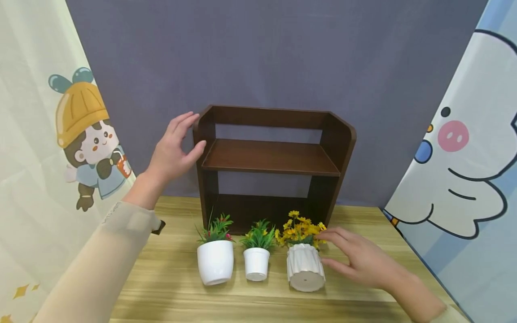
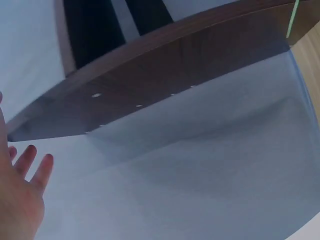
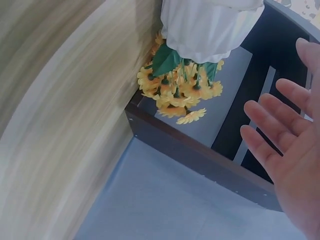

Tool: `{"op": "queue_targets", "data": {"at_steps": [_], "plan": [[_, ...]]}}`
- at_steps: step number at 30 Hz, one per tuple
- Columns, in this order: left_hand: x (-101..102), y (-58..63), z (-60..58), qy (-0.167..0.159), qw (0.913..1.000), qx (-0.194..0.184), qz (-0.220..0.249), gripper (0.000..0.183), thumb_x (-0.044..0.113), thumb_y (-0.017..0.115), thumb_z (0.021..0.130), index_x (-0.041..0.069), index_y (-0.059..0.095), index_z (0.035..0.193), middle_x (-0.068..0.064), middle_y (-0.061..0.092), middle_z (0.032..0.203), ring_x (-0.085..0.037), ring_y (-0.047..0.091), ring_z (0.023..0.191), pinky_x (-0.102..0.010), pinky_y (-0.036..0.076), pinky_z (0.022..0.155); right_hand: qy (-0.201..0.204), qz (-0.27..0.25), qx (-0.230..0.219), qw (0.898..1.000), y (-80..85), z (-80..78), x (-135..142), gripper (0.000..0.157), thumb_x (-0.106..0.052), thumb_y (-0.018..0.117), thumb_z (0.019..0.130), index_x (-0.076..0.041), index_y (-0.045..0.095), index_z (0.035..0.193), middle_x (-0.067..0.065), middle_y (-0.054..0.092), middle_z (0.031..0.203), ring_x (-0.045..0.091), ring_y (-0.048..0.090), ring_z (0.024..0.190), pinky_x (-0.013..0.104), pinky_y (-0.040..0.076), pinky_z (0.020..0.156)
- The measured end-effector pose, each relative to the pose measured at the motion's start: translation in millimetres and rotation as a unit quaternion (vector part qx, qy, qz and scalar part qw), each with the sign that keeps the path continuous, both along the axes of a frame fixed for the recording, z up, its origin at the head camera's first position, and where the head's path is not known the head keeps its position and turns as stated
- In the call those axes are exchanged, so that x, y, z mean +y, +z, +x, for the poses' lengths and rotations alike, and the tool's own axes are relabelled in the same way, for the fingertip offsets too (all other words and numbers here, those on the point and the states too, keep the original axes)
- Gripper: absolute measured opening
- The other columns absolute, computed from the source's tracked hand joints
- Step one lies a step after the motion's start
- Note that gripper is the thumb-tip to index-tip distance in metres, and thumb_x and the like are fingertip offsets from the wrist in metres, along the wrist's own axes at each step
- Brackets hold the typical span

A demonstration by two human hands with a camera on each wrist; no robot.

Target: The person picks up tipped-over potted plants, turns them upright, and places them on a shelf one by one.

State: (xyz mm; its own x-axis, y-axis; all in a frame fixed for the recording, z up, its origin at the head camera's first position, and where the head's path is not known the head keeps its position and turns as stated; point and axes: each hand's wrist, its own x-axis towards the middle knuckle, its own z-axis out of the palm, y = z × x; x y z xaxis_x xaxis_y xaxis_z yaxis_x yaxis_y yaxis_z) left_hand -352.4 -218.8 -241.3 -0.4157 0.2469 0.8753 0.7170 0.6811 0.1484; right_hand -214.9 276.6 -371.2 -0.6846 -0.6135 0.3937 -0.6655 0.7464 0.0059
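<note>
My left hand, fingers spread, is raised at the upper left side of a dark brown two-tier shelf and holds nothing. In the left wrist view, the left hand shows beside the shelf's side panel. My right hand is extended just right of a white ribbed pot with yellow flowers. The right wrist view shows the right hand with its fingers apart and nothing in them, the ribbed pot separate from it.
Left of the ribbed pot stand a small white pot with a green plant and a larger smooth white pot with red-flecked greenery. All are on the wood-grain table before the shelf. A grey curtain hangs behind, printed cloths at both sides.
</note>
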Motion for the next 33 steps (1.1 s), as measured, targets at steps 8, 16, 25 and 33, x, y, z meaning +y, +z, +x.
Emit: {"op": "queue_targets", "data": {"at_steps": [8,16,25,33], "plan": [[3,12.1,-33.2,-0.047,0.9909,-0.114,0.054,0.064,0.020,0.071,0.103,0.009,0.050,0.163,-0.015,0.040,0.174,-0.033,0.039,0.161,-0.065,0.050,0.114,-0.007,0.000,0.003,1.000,-2.4,5.7,8,0.048,-0.041,0.080,0.101,-0.028,0.065,0.144,-0.011,0.068,0.140,0.016,0.072,0.123,0.046,0.062,0.100],[9,9.0,-43.5,-0.020,0.9731,-0.201,0.112,0.050,0.024,0.057,0.107,0.027,0.053,0.157,-0.017,0.070,0.127,-0.028,0.067,0.108,-0.035,0.055,0.086,-0.025,-0.016,-0.004,1.000,-16.5,12.2,16,0.049,-0.040,0.082,0.099,-0.030,0.066,0.144,-0.012,0.069,0.139,0.015,0.072,0.119,0.045,0.064,0.095],[17,7.4,-45.1,0.007,0.9717,-0.202,0.122,0.050,0.027,0.050,0.106,0.033,0.048,0.156,-0.024,0.068,0.112,-0.035,0.063,0.093,-0.043,0.049,0.079,-0.061,-0.146,-0.157,0.975,-38.1,15.1,18,0.057,-0.047,0.080,0.100,-0.025,0.061,0.149,0.000,0.069,0.144,0.022,0.074,0.113,0.034,0.064,0.081],[18,5.2,-42.6,0.017,0.9703,-0.208,0.123,0.051,0.028,0.048,0.106,0.034,0.047,0.156,-0.028,0.069,0.121,-0.039,0.065,0.098,-0.046,0.052,0.083,-0.102,-0.233,-0.309,0.916,-53.1,13.6,10,0.070,-0.040,0.080,0.100,-0.001,0.054,0.152,0.021,0.065,0.145,0.024,0.071,0.112,0.030,0.061,0.086]]}}
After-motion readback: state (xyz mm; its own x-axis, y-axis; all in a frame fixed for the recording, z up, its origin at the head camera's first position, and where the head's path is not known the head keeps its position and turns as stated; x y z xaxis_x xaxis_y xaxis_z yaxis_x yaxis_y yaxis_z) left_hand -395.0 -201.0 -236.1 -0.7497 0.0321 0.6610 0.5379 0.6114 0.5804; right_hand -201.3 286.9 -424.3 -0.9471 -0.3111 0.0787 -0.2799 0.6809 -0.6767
